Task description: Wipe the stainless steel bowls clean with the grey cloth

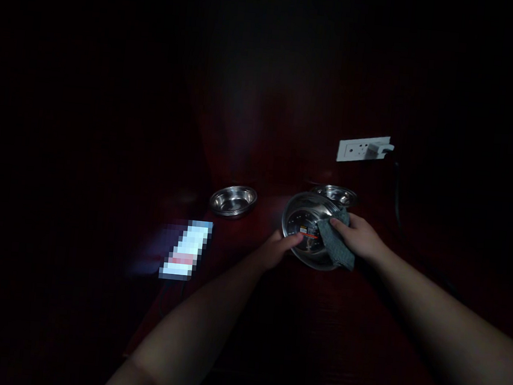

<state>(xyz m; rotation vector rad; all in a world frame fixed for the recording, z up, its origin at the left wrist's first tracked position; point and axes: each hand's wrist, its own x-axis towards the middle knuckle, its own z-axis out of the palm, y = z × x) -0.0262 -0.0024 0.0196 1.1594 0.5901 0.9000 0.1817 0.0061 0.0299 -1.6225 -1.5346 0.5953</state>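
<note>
A shiny metal bowl (312, 208) is held up in front of me, tilted so that its inside faces me. My left hand (277, 249) grips its left rim, the thumb reaching over onto the inside. A label with an orange strip shows near that thumb. On the bowl's right side, my right hand (361, 236) is closed on a grey-green cloth (338, 246), which lies over the rim and hangs down. The fingers behind the bowl are hidden on both hands.
Metal bowls rest on the dark red table (317, 319): one bowl (232, 201) at left, another bowl (344, 196) behind the held one. A blurred-out bright screen (187, 249) glows at left. A wall socket (354, 150) carries a plug and cable (396, 194). Surroundings are very dark.
</note>
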